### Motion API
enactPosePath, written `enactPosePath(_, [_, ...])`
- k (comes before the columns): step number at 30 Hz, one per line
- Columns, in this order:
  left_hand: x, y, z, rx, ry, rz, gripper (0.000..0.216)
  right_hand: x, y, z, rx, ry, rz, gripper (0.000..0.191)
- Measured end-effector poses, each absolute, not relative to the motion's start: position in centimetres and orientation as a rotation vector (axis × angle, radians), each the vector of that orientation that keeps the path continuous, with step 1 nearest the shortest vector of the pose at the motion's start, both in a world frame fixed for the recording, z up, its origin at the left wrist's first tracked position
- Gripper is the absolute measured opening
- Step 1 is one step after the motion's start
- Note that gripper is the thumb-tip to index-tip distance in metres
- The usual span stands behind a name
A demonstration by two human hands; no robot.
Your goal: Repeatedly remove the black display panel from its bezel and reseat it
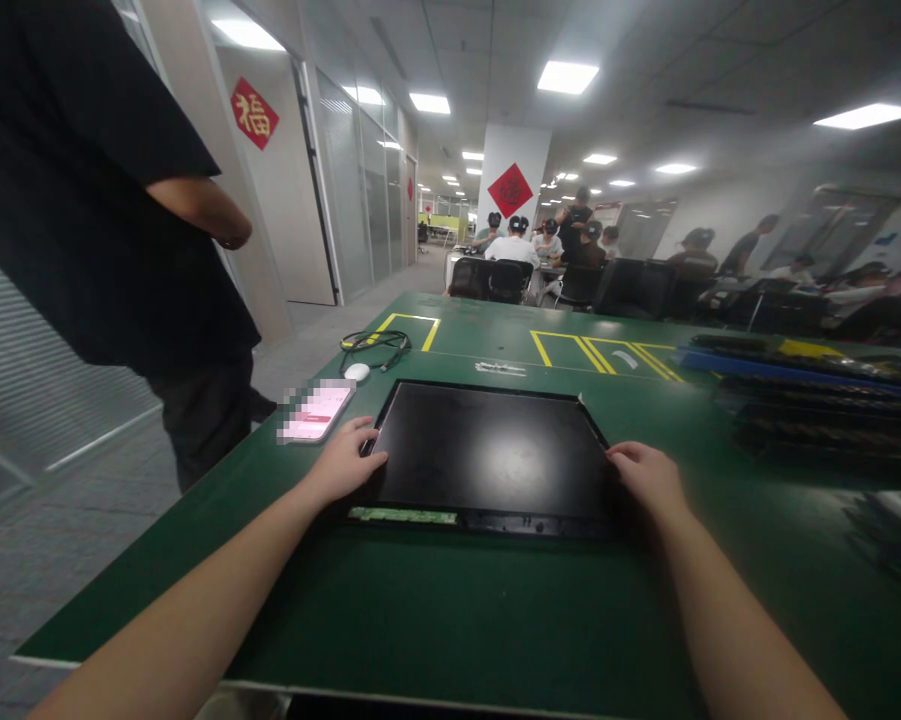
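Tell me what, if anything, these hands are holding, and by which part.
A flat, rectangular, glossy black screen panel, held by its sides: the bare left hand at its left edge, the bare right hand at its right edge.

Green table point(450, 615) lies open before the panel point(457, 440), phone point(322, 410) obstructing its left

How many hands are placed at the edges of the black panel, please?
2. The left hand is at the left edge of the black panel, and the right hand is at its right edge; none there appears hidden.
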State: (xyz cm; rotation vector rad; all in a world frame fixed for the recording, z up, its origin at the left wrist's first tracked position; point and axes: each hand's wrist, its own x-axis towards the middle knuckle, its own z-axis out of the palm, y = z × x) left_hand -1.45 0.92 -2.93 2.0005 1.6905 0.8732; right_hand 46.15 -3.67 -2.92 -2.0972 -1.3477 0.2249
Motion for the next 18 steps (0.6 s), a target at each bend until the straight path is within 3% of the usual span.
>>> enactPosePath(18, [-1.10,0.61,-2.46,1.969,1.692,0.891,0.034,45.98,-3.74,-2.63,-2.099,-1.340,0.210,0.023])
